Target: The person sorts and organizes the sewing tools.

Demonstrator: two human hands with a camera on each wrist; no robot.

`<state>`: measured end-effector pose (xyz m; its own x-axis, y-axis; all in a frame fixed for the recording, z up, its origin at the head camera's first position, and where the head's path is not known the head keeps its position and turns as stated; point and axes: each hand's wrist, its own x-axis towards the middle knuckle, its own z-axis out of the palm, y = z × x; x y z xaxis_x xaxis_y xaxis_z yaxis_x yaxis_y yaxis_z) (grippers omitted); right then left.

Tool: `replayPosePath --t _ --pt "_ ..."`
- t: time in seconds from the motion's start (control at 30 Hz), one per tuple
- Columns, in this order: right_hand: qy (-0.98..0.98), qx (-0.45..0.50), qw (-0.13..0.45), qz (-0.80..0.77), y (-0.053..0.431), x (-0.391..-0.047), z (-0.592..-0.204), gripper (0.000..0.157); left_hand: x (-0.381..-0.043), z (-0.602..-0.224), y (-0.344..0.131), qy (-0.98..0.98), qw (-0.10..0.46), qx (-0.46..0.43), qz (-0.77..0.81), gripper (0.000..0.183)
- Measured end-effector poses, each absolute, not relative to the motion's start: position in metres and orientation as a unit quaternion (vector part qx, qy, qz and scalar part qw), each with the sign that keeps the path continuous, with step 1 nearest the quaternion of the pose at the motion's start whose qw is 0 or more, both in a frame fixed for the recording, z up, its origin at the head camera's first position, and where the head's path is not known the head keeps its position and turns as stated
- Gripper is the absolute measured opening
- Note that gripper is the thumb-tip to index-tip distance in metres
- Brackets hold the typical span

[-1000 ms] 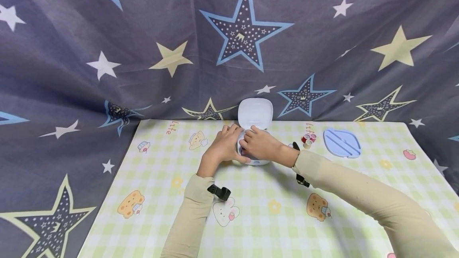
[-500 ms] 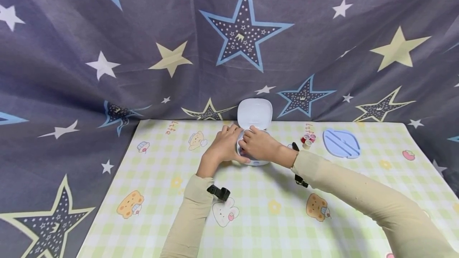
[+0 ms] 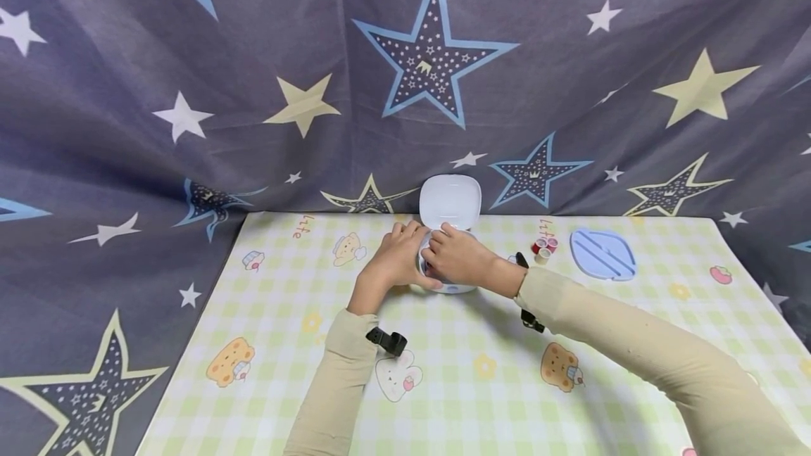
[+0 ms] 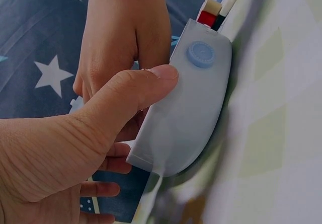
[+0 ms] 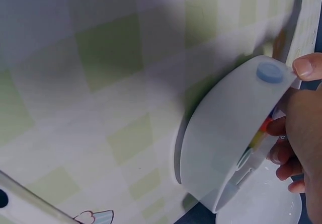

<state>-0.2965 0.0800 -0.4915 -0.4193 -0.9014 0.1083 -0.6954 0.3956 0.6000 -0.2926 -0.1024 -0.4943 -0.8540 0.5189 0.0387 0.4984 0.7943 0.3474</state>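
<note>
A white box (image 3: pixel 451 288) with a round blue button (image 4: pixel 201 54) on its front stands at the table's back, its white lid (image 3: pixel 450 201) raised behind it. My left hand (image 3: pixel 399 255) grips the box's left side, thumb (image 4: pixel 161 75) on the front rim. My right hand (image 3: pixel 462 255) reaches inside from the right, fingers curled downward. In the right wrist view its fingertips are beside red and yellow items (image 5: pixel 259 136) within the box. Whether they pinch anything is hidden.
Several small thread spools (image 3: pixel 543 250), some red, stand right of the box. Farther right lies a light blue slotted tray (image 3: pixel 603 254). A checked cloth (image 3: pixel 443 385) covers the table, and a star-patterned curtain (image 3: pixel 253 41) hangs close behind the box.
</note>
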Motion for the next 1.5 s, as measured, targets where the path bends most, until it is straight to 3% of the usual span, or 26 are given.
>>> replayPosePath --t 0.4,0.67,1.07,1.5 --pt "-0.819 0.497 0.202 -0.201 0.086 -0.294 -0.485 0.038 -0.294 -0.496 -0.102 0.947 0.029 0.27 0.173 0.106" --pt "-0.846 0.48 0.191 -0.137 0.102 -0.293 -0.46 0.034 -0.294 -0.497 -0.1 0.945 0.035 0.267 0.183 0.109" --pt "-0.872 0.417 0.233 -0.101 0.177 -0.306 -0.43 0.028 -0.294 -0.495 -0.101 0.943 0.035 0.261 0.205 0.107" --pt "-0.884 0.388 0.245 -0.09 0.257 -0.302 -0.447 0.023 -0.296 -0.497 -0.1 0.945 0.048 0.254 0.202 0.11"
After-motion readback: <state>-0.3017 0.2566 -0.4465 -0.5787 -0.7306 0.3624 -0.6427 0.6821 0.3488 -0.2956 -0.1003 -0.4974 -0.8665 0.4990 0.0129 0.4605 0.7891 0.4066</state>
